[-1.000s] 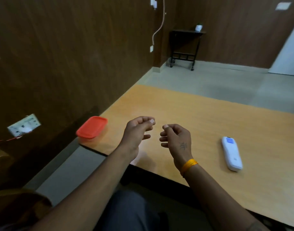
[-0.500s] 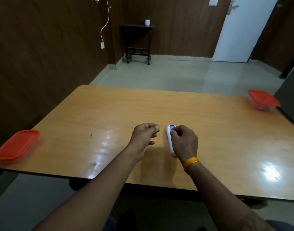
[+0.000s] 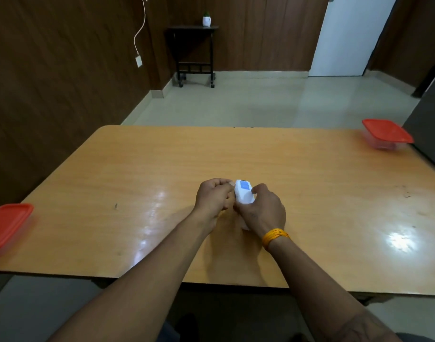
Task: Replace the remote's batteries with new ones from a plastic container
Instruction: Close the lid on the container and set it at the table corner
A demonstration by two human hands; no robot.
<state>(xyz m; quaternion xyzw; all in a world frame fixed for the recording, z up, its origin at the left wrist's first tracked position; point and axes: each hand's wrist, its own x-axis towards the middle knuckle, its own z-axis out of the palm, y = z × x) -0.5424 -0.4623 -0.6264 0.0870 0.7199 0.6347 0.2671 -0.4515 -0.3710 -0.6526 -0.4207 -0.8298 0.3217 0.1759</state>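
Remote (image 3: 244,193) between 2 hands

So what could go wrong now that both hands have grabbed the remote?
The white remote is pinched between the left hand and right hand just above the glossy table, so it might slip. Both red-lidded containers sit at far edges, a long reach, and the left one could get knocked off.

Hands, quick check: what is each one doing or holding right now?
Left hand: closed, fingertips on the left side of the small white plastic remote.
Right hand: closed around the remote's near end.
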